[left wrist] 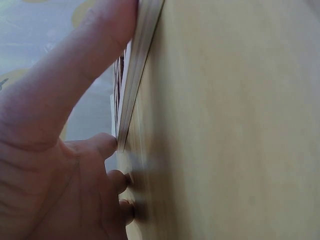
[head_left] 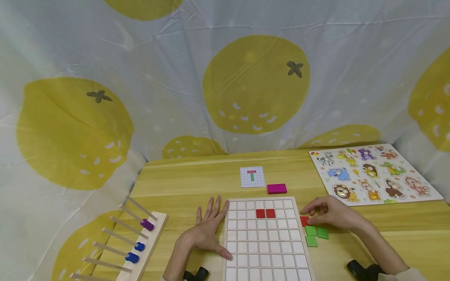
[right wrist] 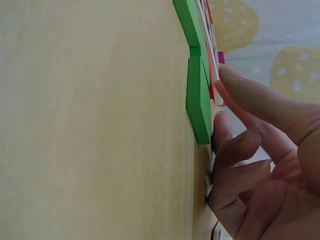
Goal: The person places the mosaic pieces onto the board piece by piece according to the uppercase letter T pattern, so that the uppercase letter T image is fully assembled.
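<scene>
A wooden grid board (head_left: 230, 224) with white squares lies in front of me. Two red tiles (head_left: 265, 213) sit side by side in its second row. My left hand (head_left: 207, 230) has its fingers spread, with index and thumb against the board's left edge; the left wrist view shows the thumb (left wrist: 75, 65) on that edge. Right of the board, thumb and index of my right hand (head_left: 328, 214) are at a loose red tile (head_left: 304, 221), with no firm pinch visible. Several green tiles (head_left: 311, 240) lie just below it; one green tile (right wrist: 198, 100) is close in the right wrist view.
A small pattern card (head_left: 252, 183) and a magenta block (head_left: 277, 189) lie behind the board. An animal puzzle board (head_left: 351, 175) occupies the back right. On the left stands a wooden peg rack (head_left: 154, 230) with purple and blue beads. A lemon-print cloth (head_left: 168, 97) hangs behind the table.
</scene>
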`<state>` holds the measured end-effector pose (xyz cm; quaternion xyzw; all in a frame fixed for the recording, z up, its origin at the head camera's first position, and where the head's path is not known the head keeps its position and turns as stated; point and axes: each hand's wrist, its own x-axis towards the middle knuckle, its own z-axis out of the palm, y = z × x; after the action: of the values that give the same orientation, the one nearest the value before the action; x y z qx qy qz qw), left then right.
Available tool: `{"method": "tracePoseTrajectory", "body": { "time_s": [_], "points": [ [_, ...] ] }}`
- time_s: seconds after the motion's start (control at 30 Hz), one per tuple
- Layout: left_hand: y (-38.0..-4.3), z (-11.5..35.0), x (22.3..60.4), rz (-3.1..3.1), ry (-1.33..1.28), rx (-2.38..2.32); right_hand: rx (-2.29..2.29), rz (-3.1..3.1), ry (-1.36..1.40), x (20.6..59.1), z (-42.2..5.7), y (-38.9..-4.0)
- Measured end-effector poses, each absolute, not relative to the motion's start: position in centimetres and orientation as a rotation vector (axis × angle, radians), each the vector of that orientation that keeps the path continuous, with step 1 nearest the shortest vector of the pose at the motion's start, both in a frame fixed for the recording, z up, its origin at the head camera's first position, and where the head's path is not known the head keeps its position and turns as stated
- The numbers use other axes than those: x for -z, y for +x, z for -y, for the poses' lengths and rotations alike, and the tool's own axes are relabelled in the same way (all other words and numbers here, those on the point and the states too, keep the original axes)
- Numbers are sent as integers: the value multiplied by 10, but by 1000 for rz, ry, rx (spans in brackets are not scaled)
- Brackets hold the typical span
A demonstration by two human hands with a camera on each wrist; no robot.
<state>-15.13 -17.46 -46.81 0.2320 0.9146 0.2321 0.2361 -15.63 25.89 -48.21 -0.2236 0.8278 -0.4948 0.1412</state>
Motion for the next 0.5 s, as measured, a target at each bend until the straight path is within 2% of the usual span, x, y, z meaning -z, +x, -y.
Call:
{"method": "tracePoseTrajectory", "body": {
  "time_s": [0.5],
  "points": [
    [-151, 175, 469, -2508, 634, -632, 1427, -2371, -636, 484, -257, -156]
  ]
}}
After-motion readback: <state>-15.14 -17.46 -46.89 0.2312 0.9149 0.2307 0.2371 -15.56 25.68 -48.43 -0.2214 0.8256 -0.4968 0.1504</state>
